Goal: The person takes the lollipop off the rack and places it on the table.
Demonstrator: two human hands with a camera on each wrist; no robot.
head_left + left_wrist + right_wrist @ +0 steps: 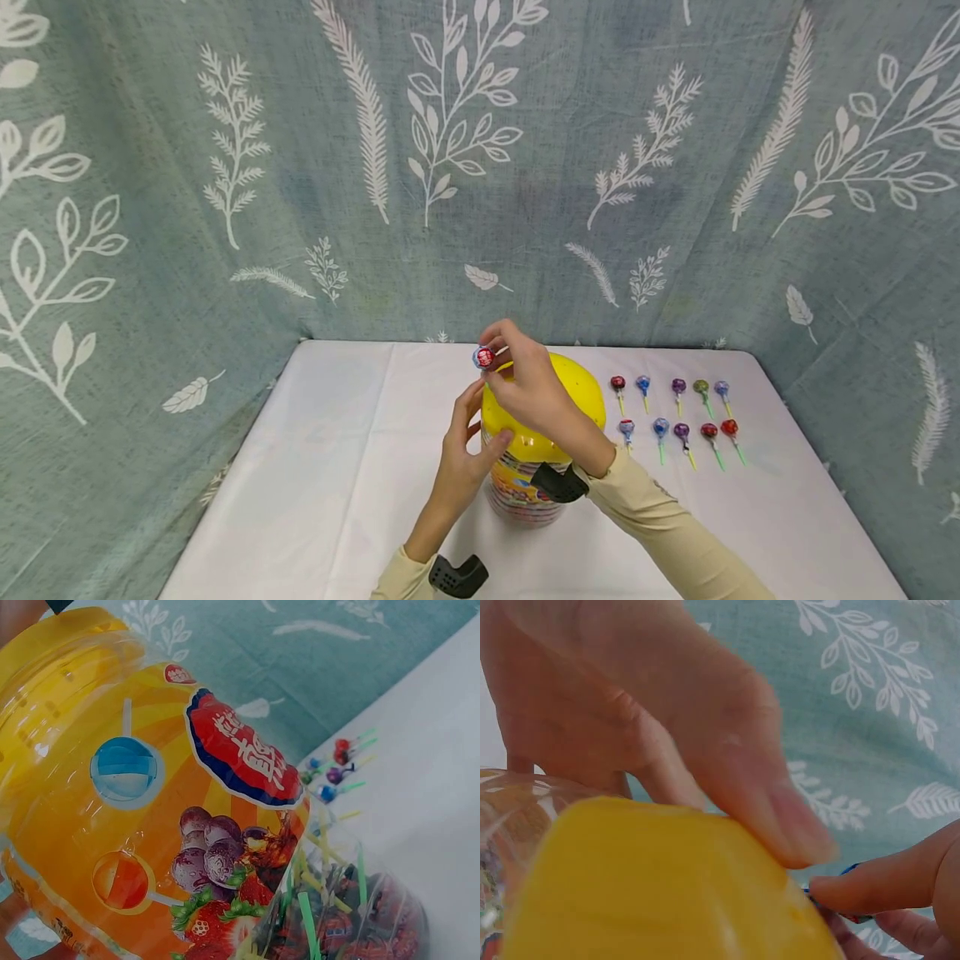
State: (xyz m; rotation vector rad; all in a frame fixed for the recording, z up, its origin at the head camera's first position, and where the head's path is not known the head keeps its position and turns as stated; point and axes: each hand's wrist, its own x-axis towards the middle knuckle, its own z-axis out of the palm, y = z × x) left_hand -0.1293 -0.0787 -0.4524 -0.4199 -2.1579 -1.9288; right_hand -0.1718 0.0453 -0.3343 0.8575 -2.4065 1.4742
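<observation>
A clear plastic jar (523, 492) with a yellow lid (579, 385) and a fruit-printed orange label (225, 825) stands on the table, lollipops (352, 915) showing in its lower part. My left hand (463, 454) grips the jar at its upper left side, thumb against the lid's front edge. Just over the far left of the lid, my right hand (528, 387) pinches a lollipop (484, 357) with a red and blue wrapper. Its stick is hidden. In the right wrist view the lollipop (857, 919) shows only as a dark sliver under the fingers.
On the white-covered table (322, 467), right of the jar, several wrapped lollipops (678, 386) lie in two rows, their sticks toward me. A green-grey curtain (300, 167) with white leaf prints hangs behind and along both sides.
</observation>
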